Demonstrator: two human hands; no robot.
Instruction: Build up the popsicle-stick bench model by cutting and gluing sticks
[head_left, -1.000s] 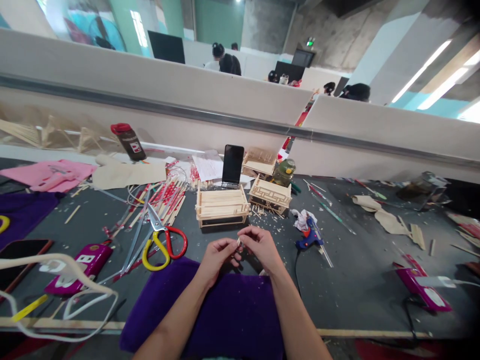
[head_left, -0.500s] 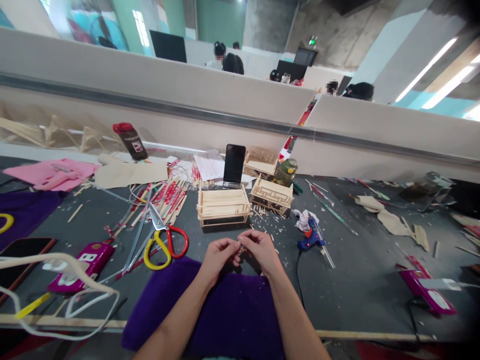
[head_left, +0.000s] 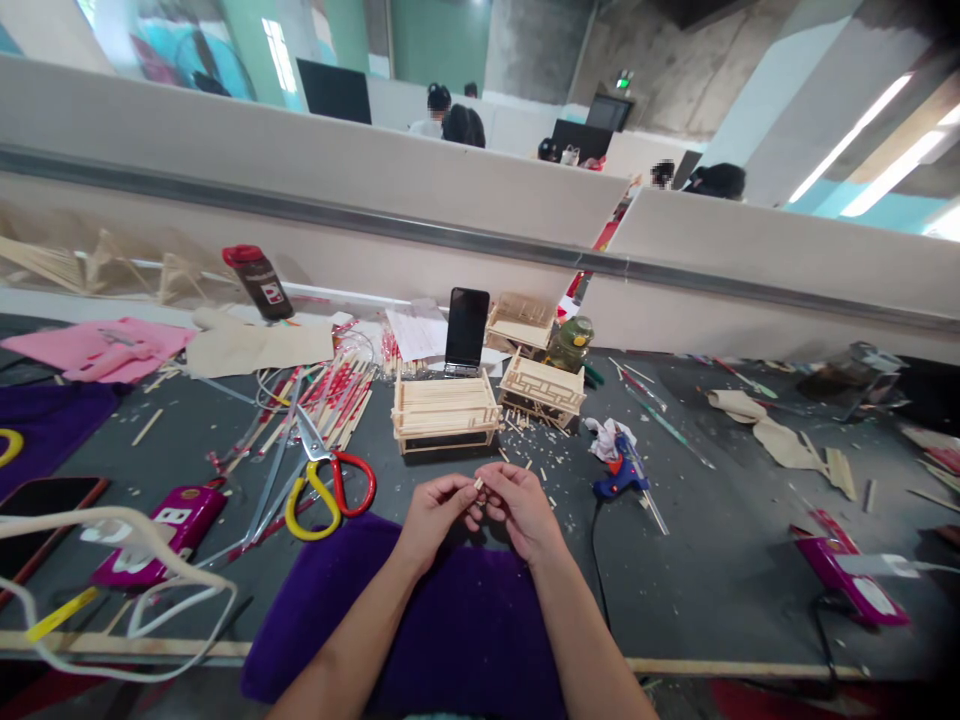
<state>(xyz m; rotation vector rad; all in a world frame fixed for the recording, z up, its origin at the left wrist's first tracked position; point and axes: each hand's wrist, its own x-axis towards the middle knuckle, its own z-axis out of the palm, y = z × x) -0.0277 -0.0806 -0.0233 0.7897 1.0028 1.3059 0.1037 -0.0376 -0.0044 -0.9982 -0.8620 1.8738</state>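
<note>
Your left hand (head_left: 435,512) and right hand (head_left: 519,507) pinch a short wooden stick piece (head_left: 478,484) at the fingertips. Likely light, stiff, snappable; grip its ends gently.

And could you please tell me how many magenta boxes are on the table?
2: a magenta box left of the scissors, another at the far right. Clutter may hide more.

The left forearm (head_left: 352,630) and right forearm (head_left: 589,625), both bare, slanted inward toward each other. The left hand (head_left: 437,510) and right hand (head_left: 523,505) were close together at the fingertips, thumbs and index fingers pinched, other fingers curled, wrists apart.
</note>
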